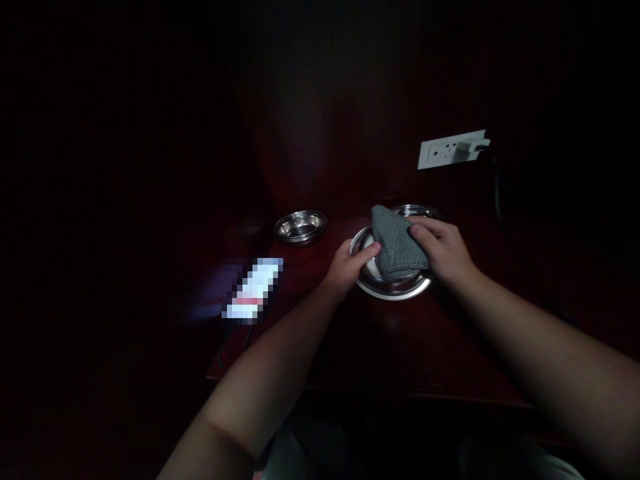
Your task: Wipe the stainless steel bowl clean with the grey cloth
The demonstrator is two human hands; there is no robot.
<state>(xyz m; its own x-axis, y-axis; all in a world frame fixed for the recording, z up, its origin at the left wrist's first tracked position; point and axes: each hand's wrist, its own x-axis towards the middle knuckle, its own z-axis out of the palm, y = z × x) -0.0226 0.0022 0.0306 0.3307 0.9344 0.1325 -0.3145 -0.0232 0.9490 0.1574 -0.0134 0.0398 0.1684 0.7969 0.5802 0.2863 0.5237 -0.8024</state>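
Observation:
My left hand [351, 265] grips the left rim of a shiny metal bowl [393, 290], its thumb over the edge and its fingers hidden underneath. In my right hand [445, 248] is a folded grey cloth [400, 240], pinched with the thumb on top. The cloth lies over the inside of the bowl and covers much of it. Just behind the cloth, another metal bowl [417, 211] is partly hidden by it and by my right hand.
Metal bowls [300, 228], seemingly stacked, stand at the back left of the dark red table [380, 360]. A lit, blurred-out phone [255, 291] with a cable lies at the left. A white socket panel [450, 149] with a plugged-in charger and cord is at the back right.

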